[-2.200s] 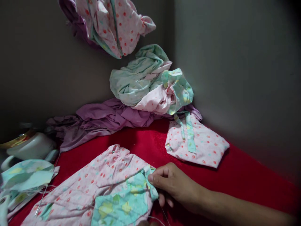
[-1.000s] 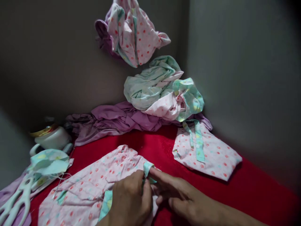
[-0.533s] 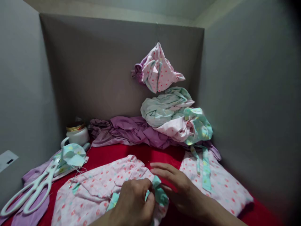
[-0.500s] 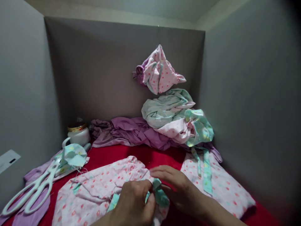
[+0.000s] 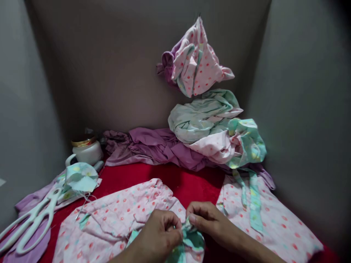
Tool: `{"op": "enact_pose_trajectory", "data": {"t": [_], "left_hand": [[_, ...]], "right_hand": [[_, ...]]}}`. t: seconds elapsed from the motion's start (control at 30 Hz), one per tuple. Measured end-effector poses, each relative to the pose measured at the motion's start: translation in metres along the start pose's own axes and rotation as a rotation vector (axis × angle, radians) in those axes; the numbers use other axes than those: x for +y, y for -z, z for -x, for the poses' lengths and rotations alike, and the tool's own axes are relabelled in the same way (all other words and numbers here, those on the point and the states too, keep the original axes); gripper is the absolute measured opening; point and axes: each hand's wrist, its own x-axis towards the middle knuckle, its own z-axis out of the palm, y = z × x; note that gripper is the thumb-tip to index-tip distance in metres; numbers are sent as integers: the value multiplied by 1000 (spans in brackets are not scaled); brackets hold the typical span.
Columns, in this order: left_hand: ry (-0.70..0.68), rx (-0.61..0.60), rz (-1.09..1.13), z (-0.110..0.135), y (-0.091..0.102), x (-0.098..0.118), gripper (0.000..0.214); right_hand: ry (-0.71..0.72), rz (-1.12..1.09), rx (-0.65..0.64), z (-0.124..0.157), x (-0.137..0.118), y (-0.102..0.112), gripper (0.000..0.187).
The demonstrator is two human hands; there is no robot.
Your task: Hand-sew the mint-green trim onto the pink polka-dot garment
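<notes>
Pink fabric with red dots (image 5: 120, 210) is spread over the red cloth in front of me, with mint-green fabric (image 5: 193, 239) at its near right edge. My left hand (image 5: 159, 233) pinches that mint edge between thumb and fingers; anything smaller inside the pinch is hidden. Close beside it, my right hand (image 5: 211, 221) is closed on the same mint fabric, thumb against fingers. A threaded needle (image 5: 78, 215) appears to be stuck in the dotted fabric at left, near a small mint patch.
White-handled scissors (image 5: 34, 223) lie at left beside mint scraps (image 5: 82, 177). A white mug-shaped jar (image 5: 86, 151) stands behind them. Purple cloth (image 5: 153, 146) and bundled fabric (image 5: 203, 120) line the back. A dotted bundle (image 5: 200, 62) hangs above. More dotted fabric (image 5: 276, 219) lies right. Grey panels (image 5: 307, 109) enclose the space.
My right hand, spread open beside the fabric before, has closed on the mint edge. My left hand keeps its pinch. The view has tilted down and come closer.
</notes>
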Motion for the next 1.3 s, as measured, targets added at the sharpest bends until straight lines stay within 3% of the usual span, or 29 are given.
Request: {"op": "enact_pose_trajectory", "data": {"t": [0.23, 0.33, 0.47, 0.63, 0.93, 1.1, 1.2, 1.3], "left_hand": [[49, -35, 2, 1, 2, 4, 13], [46, -29, 1, 3, 2, 7, 14], [24, -25, -53, 5, 1, 5, 15], [13, -28, -71, 4, 0, 4, 12], [37, -14, -77, 4, -2, 5, 9], [23, -32, -101, 5, 0, 6, 10], [-54, 21, -174, 10, 1, 8, 14], [-193, 187, -254, 16, -1, 6, 21]], "right_hand": [[-61, -137, 14, 4, 5, 0, 37], [-55, -61, 56, 8, 2, -3, 32], [78, 138, 132, 10, 2, -6, 20], [106, 188, 198, 11, 9, -6, 15], [563, 536, 114, 12, 17, 7, 15], [633, 718, 99, 13, 15, 4, 17], [590, 692, 123, 13, 11, -1, 14], [570, 663, 158, 13, 11, -3, 11]]}}
